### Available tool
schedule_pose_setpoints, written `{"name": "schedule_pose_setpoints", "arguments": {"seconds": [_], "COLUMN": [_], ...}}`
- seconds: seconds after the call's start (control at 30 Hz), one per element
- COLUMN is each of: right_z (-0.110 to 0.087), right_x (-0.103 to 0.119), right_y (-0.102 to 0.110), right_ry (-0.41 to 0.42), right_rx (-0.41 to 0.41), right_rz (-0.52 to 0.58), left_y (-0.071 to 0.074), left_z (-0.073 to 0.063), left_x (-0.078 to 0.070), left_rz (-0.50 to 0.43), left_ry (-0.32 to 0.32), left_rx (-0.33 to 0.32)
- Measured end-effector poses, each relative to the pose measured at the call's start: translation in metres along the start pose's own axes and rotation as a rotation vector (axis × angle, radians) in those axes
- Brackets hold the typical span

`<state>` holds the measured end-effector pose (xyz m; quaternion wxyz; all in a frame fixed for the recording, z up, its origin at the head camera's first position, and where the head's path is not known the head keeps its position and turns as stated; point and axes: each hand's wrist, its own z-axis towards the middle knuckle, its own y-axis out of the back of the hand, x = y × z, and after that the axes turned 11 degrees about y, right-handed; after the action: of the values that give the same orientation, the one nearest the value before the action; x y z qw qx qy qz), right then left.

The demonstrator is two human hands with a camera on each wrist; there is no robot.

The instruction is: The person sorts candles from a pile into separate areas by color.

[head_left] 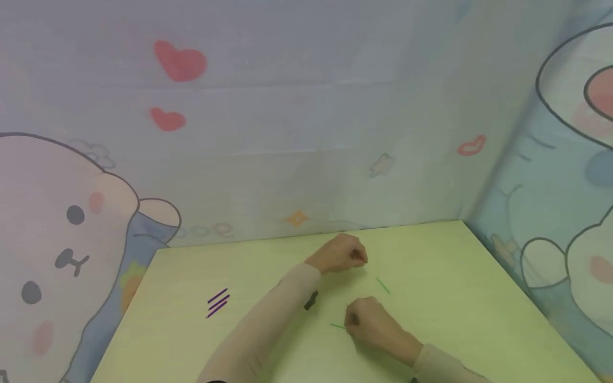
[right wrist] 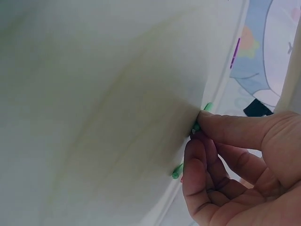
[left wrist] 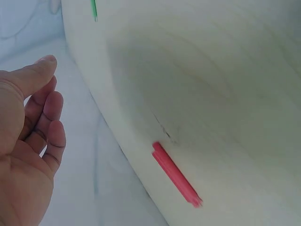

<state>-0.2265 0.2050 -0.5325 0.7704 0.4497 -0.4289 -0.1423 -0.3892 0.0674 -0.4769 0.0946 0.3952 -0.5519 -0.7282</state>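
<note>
My left hand (head_left: 337, 254) is above the back part of the table, its fingers loosely curled. In the left wrist view the fingers (left wrist: 54, 106) hold nothing visible. Close in front of that hand lies a thin green stick (head_left: 383, 285), and red sticks (left wrist: 176, 174) lie side by side near the table edge in the left wrist view. My right hand (head_left: 375, 325), nearer to me, pinches another thin green stick (right wrist: 208, 108) between thumb and forefinger, low over the table. Part of this stick is hidden by the fingers. Its end (head_left: 337, 325) shows left of the hand.
Three purple sticks (head_left: 218, 303) lie roughly parallel on the left of the pale yellow-green table (head_left: 445, 276). A cloth wall (head_left: 297, 175) with printed hearts stands behind the table. A dark device (head_left: 311, 300) is at the left wrist.
</note>
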Motion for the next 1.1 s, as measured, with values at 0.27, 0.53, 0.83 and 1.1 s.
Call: {"name": "schedule_pose_setpoints", "arguments": {"seconds": [0.27, 0.53, 0.83, 1.1], "right_z": [0.000, -0.001, -0.004, -0.002], "right_x": [0.000, -0.003, -0.004, -0.012], "right_y": [0.004, 0.009, 0.013, 0.007], "right_ry": [-0.017, -0.049, 0.012, 0.071], "right_rx": [0.002, 0.006, -0.031, -0.082], "right_rz": [-0.015, -0.034, -0.021, -0.056], "left_y": [0.001, -0.013, -0.029, -0.041], "left_z": [-0.021, -0.040, -0.046, -0.043], "left_x": [0.021, 0.027, 0.016, 0.015], "left_rz": [0.003, -0.050, -0.063, 0.017], "left_ry": [0.019, 0.051, 0.001, -0.050], "left_rx": [0.000, 0.096, 0.127, 0.116]}}
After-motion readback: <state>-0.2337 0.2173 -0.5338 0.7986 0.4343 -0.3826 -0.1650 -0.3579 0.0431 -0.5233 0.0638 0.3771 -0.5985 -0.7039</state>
